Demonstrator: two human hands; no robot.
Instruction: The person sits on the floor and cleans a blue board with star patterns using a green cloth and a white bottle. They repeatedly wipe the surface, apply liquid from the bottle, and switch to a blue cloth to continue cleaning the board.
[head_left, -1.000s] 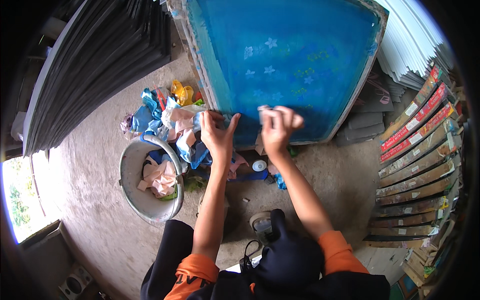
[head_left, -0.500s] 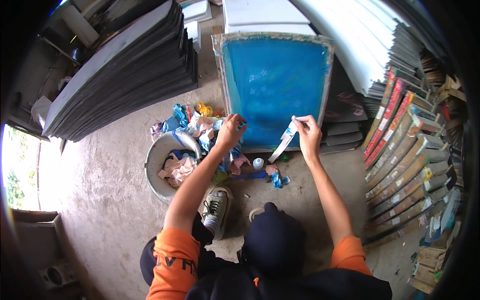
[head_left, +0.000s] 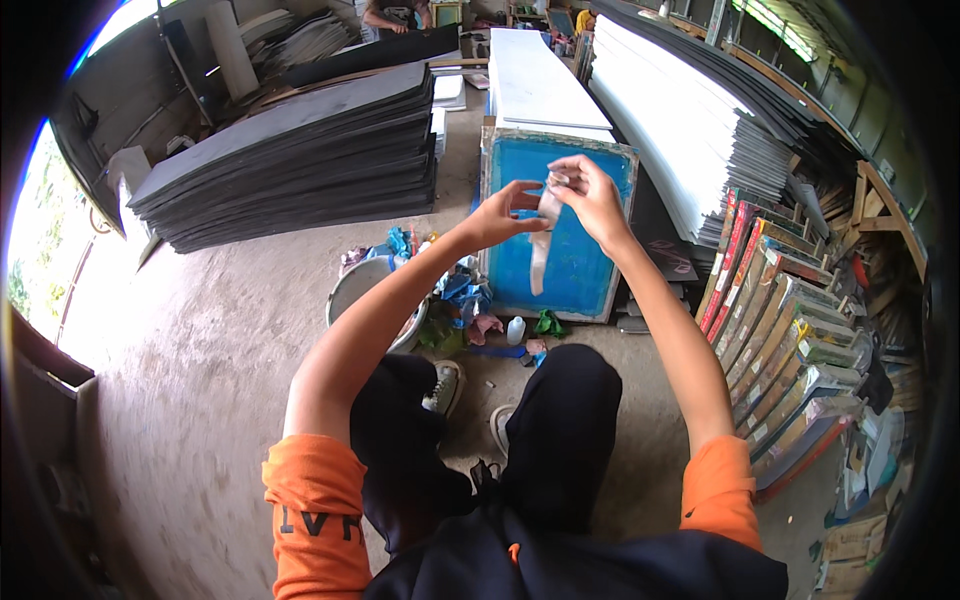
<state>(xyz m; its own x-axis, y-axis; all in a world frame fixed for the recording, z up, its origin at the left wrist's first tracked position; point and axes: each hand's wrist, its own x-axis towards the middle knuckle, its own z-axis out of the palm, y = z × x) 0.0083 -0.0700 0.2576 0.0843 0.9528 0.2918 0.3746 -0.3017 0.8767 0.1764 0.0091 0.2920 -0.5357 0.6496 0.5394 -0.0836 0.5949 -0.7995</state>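
In front of me my right hand (head_left: 587, 190) pinches the top of a long, pale, tape-like strip (head_left: 540, 265). The strip dangles downward, slightly creased. My left hand (head_left: 500, 215) is beside it, with thumb and fingers apart; whether the fingertips brush the strip I cannot tell. Behind both hands a blue screen-printing frame (head_left: 505, 265) with worn, light edges leans upright against a stack of white sheets (head_left: 550, 85). A small whitish bottle (head_left: 515, 330) stands at the frame's foot, near crumpled coloured scraps (head_left: 465, 290).
A pale bucket (head_left: 345, 290) stands left of the scraps, partly behind my left forearm. Far left lies a stack of dark sheets (head_left: 300, 160); a taller white stack (head_left: 670, 120) rises at the right. Several frames (head_left: 765, 310) lean in a row at my right. Another person (head_left: 395, 18) is at the back.
My view has tilted up, showing more of the room. Both hands have come closer together, the left moving beside the strip. The strip's lower end hangs in front of the blue frame.
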